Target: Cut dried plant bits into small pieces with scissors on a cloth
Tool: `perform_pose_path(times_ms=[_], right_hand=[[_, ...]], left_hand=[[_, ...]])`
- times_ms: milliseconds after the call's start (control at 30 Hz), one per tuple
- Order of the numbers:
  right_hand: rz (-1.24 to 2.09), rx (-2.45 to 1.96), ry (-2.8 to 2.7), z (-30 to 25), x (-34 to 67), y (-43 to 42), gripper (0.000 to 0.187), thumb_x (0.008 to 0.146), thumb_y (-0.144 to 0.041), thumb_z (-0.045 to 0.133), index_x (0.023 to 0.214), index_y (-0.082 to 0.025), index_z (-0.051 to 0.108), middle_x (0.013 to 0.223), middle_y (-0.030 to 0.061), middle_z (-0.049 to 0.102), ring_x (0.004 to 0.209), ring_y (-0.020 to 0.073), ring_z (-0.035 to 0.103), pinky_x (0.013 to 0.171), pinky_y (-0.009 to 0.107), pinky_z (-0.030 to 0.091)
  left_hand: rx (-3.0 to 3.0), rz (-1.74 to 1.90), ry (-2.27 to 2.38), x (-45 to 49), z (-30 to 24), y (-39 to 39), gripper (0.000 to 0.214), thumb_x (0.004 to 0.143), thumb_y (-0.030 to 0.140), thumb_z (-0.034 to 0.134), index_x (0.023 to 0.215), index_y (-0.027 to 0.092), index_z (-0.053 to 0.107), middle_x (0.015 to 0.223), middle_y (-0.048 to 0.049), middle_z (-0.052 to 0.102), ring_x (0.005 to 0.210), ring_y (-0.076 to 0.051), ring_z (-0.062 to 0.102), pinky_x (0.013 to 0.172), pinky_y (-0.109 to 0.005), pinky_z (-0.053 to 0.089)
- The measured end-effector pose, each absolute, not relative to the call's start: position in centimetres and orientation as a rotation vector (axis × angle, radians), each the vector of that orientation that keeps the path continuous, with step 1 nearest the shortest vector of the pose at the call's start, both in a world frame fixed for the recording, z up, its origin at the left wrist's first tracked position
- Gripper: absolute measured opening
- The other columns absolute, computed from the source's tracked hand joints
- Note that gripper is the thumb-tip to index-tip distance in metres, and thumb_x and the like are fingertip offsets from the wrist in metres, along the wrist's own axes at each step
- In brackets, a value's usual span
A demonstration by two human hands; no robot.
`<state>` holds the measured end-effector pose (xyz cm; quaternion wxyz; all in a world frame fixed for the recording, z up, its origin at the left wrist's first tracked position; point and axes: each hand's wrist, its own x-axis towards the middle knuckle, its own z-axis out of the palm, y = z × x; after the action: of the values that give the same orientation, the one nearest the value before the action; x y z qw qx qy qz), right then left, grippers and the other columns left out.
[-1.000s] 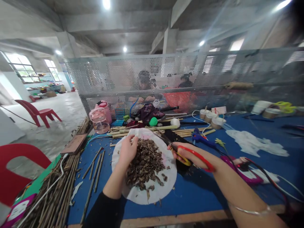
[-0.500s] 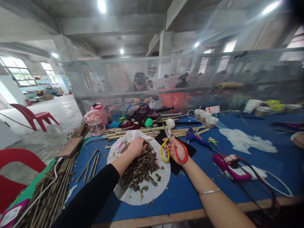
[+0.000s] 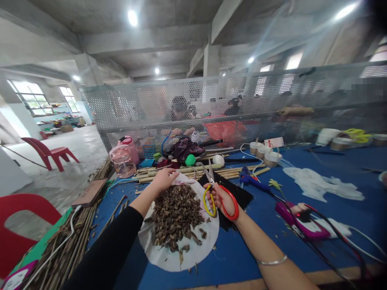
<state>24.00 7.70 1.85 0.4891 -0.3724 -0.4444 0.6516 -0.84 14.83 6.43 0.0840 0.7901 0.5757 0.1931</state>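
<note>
My right hand point(image 3: 225, 199) is wrapped round a pair of scissors point(image 3: 211, 181) with one red and one yellow handle loop. Their blades point up, slightly apart. My left hand point(image 3: 165, 179) is palm down at the far left edge of a white round cloth-like sheet point(image 3: 201, 255), its fingers loosely bent and reaching right. Nothing shows in the left fingers, though their undersides are hidden. A heap of small brown dried pieces point(image 3: 177, 215) covers the middle of the sheet. Under and beside my right hand lies a black sheet point(image 3: 238, 193).
Behind the heap lie thin bamboo-like sticks point(image 3: 232, 173), a green ball point(image 3: 190, 160) and a white ball point(image 3: 218, 161). To the right are a blue glue gun point(image 3: 254, 177) and a purple-and-white power strip point(image 3: 302, 221) with cables. A perforated metal screen point(image 3: 136, 104) separates me from people opposite.
My left hand has lifted off the brown heap and moved left and away to the sheet's far edge. The right hand keeps the scissors. The camera view has shifted slightly.
</note>
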Motion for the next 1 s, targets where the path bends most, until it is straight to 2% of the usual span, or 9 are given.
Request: perform_pose_path(times_ms=[133,233,400,500,633,767,833,900,1000], right_hand=[[1.441,-0.96,-1.158,2.0,23.8,7.6,0.049,0.076,-0.065,0.051,0.094,-0.02,0.052,0.066,-0.0028,0.051,0.05,0.0101,0.047,0.049,0.023,0.041],[1.074,-1.136,-1.283,2.0,24.0,7.6,0.044,0.077,-0.059,0.054,0.096,-0.019,0.052,0.063,-0.0033,0.05,0.051,0.0121,0.048,0.05,0.025,0.041],[0.404,-1.468,-1.527,1.4,24.8,7.9,0.039,0.08,-0.042,0.055,0.109,-0.017,0.057,0.086,0.0072,0.066,0.076,0.0213,0.062,0.073,0.032,0.047],[0.292,-1.552,-1.583,0.9,24.9,8.3,0.04,0.08,-0.036,0.052,0.114,-0.015,0.056,0.102,0.0118,0.067,0.087,0.0234,0.063,0.079,0.033,0.047],[0.258,-1.729,-1.676,0.9,24.5,8.4,0.041,0.078,-0.037,0.055,0.115,-0.018,0.057,0.102,0.011,0.068,0.088,0.0242,0.064,0.076,0.032,0.047],[0.253,-1.811,-1.731,1.3,24.3,8.2,0.039,0.081,-0.037,0.052,0.115,-0.018,0.057,0.102,0.0109,0.068,0.09,0.0241,0.064,0.074,0.03,0.046],[0.251,-1.82,-1.736,1.3,24.3,8.3,0.039,0.082,-0.035,0.051,0.116,-0.019,0.057,0.104,0.0109,0.067,0.09,0.0239,0.064,0.073,0.029,0.046],[0.24,-1.839,-1.746,1.2,24.3,8.3,0.039,0.081,-0.034,0.051,0.117,-0.019,0.057,0.104,0.0106,0.068,0.09,0.0237,0.064,0.072,0.029,0.045],[0.233,-1.875,-1.769,1.3,24.1,8.3,0.041,0.08,-0.035,0.054,0.118,-0.019,0.058,0.1,0.0093,0.069,0.086,0.0232,0.064,0.069,0.028,0.044]], left_hand=[[2.326,0.462,1.992,-1.7,5.9,18.5,0.032,0.083,0.031,0.051,0.107,0.015,0.066,0.11,-0.0151,0.065,0.105,-0.025,0.058,0.092,-0.032,0.042],[2.337,0.431,2.008,-1.8,5.1,19.8,0.031,0.077,0.031,0.06,0.103,0.016,0.067,0.109,-0.0154,0.063,0.104,-0.026,0.058,0.09,-0.032,0.043],[2.327,0.519,2.022,-2.7,4.7,20.4,0.023,0.083,0.027,0.051,0.093,0.017,0.068,0.103,-0.0117,0.066,0.1,-0.022,0.059,0.087,-0.028,0.043],[2.271,0.604,2.079,-3.9,4.8,20.6,0.029,0.088,0.028,0.041,0.101,0.015,0.063,0.1,-0.0121,0.067,0.095,-0.022,0.061,0.084,-0.03,0.044],[2.211,0.612,2.096,-5.2,4.7,20.7,0.029,0.088,0.032,0.044,0.1,0.014,0.063,0.098,-0.012,0.068,0.09,-0.022,0.062,0.079,-0.028,0.044],[2.219,0.561,2.058,-6.5,5.9,20.4,0.037,0.089,0.036,0.041,0.111,0.013,0.059,0.106,-0.0114,0.067,0.095,-0.019,0.061,0.081,-0.024,0.043],[2.214,0.454,2.069,-7.7,6.8,19.9,0.032,0.085,0.035,0.047,0.102,0.014,0.065,0.1,-0.0104,0.069,0.094,-0.02,0.061,0.08,-0.025,0.043],[2.194,0.29,2.079,-8.9,7.2,19.1,0.019,0.075,0.032,0.059,0.08,0.017,0.07,0.082,-0.0076,0.071,0.086,-0.022,0.063,0.077,-0.025,0.044],[2.162,0.122,2.085,-10.1,6.6,17.3,0.013,0.064,0.03,0.067,0.057,0.02,0.068,0.063,-0.0054,0.068,0.075,-0.021,0.064,0.072,-0.024,0.044]])
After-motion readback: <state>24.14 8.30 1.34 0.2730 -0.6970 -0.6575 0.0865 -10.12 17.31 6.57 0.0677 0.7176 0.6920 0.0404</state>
